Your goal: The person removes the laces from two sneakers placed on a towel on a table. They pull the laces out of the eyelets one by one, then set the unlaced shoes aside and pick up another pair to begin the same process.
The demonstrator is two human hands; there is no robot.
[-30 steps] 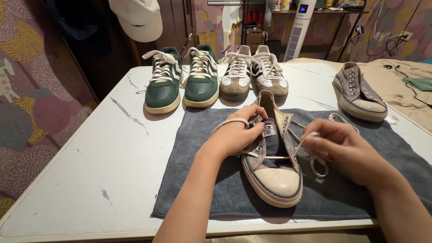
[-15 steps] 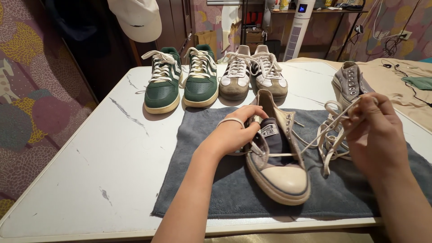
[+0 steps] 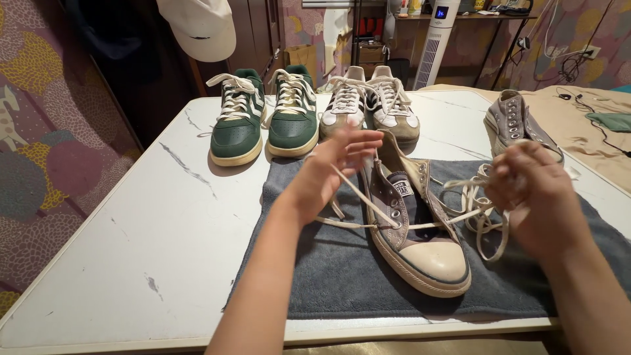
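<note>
Grey canvas sneaker (image 3: pixel 414 227) lay on its sole on a dark grey towel (image 3: pixel 328 269), toe toward the wearer, cream rubber toe cap scuffed and dulled. Tongue up with a small label patch showing; metal eyelets ran along both flaps, most of them unlaced. A cream lace (image 3: pixel 407 225) crossed only the lowest eyelets, its two ends running out to either side.

Left hand (image 3: pixel 332 167) was lifted above the towel just left of the shoe, fingers half spread and blurred; one lace end ran up from the left eyelets to its fingers, grip itself not clear. Right hand (image 3: pixel 536 194) hovered right of the shoe, fingers curled inward over a loose tangle of the other lace end; whether it pinched the lace could not be told.

Towel sat on a white marbled table (image 3: pixel 131 217). At the far edge stood a pair of green sneakers (image 3: pixel 266 121) and a pair of tan-and-white sneakers (image 3: pixel 371 108); the matching grey sneaker (image 3: pixel 516 121) lay well apart, far right.
</note>
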